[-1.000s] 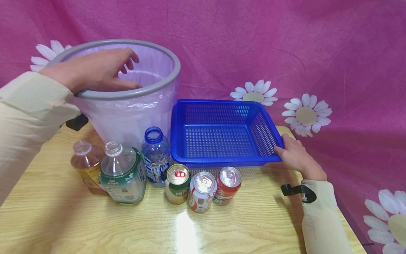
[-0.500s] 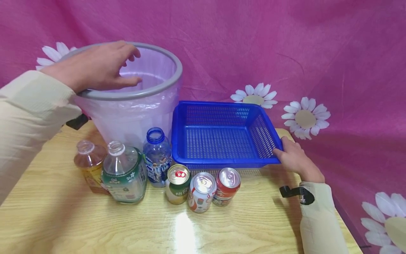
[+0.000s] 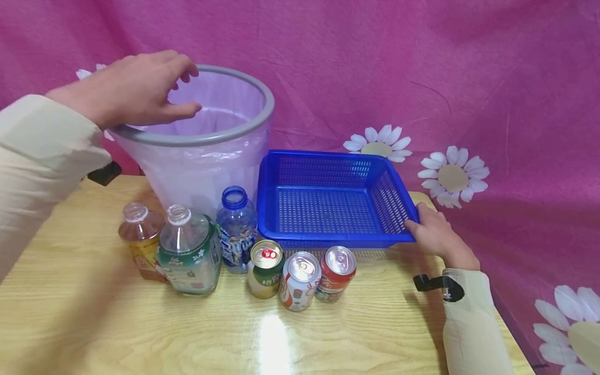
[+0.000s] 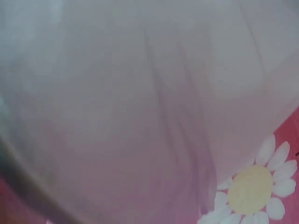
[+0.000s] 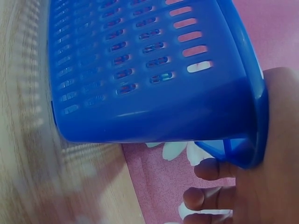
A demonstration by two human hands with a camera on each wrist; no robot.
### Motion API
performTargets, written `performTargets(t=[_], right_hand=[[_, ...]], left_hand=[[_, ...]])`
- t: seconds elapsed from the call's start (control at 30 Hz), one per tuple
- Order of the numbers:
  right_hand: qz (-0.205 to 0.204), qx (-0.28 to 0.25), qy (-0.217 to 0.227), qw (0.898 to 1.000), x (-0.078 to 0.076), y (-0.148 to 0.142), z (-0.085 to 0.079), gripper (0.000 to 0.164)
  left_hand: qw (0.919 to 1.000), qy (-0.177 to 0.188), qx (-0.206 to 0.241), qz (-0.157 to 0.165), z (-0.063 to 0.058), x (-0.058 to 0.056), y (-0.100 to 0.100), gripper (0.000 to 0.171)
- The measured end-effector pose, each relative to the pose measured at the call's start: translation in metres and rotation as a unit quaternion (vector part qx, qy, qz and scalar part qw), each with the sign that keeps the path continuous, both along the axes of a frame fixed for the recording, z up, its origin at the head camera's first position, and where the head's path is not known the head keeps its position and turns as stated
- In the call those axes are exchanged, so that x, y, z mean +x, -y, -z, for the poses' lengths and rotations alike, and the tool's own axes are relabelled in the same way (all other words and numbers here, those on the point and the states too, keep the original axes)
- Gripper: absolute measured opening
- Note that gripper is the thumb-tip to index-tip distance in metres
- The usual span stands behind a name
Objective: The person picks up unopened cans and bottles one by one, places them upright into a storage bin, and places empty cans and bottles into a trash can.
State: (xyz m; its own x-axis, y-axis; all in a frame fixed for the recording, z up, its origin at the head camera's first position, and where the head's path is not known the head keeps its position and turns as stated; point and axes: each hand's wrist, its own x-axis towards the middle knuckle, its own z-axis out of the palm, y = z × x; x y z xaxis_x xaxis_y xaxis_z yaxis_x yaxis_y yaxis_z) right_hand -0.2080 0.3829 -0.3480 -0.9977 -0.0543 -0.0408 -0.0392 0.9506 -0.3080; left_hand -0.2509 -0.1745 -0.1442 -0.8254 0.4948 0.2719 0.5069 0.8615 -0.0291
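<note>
My left hand (image 3: 133, 88) is over the left side of the lined trash bin (image 3: 201, 139), thumb and fingers apart, holding nothing. The left wrist view is filled by the bin's blurred pale liner (image 4: 117, 102). My right hand (image 3: 440, 234) grips the right front corner of a blue plastic basket (image 3: 323, 238), its thumb over the rim. Seen from the right wrist, the rim (image 5: 254, 88) lies against that hand and several fingertips (image 5: 194, 198) show below the corner. Nothing lies inside the basket.
In front of the bin stand an amber bottle (image 3: 142, 239), a green-labelled bottle (image 3: 189, 260) and a blue bottle (image 3: 236, 234), all capless. A green-and-gold can (image 3: 265, 271), a white can (image 3: 300, 284) and a red can (image 3: 336, 276) stand before the basket on the wooden table (image 3: 225, 333).
My left hand has risen from the bin's mouth and moved slightly left. My right hand keeps its hold on the basket corner. The head view has shifted a little.
</note>
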Motion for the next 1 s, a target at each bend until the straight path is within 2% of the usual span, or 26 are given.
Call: performTargets(t=[0.17,0.33,0.57,0.8,1.0], right_hand=[[-0.003,0.010,-0.002,1.000,-0.005,-0.001,0.001,0.040],[-0.005,0.011,-0.002,1.000,-0.009,0.000,0.000,0.042],[-0.012,0.008,-0.009,1.000,-0.012,0.000,-0.001,0.040],[-0.008,0.001,-0.001,1.000,-0.013,-0.001,0.000,0.039],[-0.005,-0.008,0.007,1.000,-0.014,-0.002,-0.001,0.040]], left_hand=[[0.9999,-0.005,-0.003,-0.016,-0.004,0.002,0.008,0.059],[0.9992,-0.010,-0.001,-0.039,-0.006,0.007,0.025,0.059],[0.9954,0.006,0.042,-0.085,-0.007,0.012,0.046,0.065],[0.9963,-0.019,0.035,-0.076,-0.003,0.020,0.068,0.059],[0.9951,-0.023,0.031,-0.091,0.005,0.026,0.086,0.062]])
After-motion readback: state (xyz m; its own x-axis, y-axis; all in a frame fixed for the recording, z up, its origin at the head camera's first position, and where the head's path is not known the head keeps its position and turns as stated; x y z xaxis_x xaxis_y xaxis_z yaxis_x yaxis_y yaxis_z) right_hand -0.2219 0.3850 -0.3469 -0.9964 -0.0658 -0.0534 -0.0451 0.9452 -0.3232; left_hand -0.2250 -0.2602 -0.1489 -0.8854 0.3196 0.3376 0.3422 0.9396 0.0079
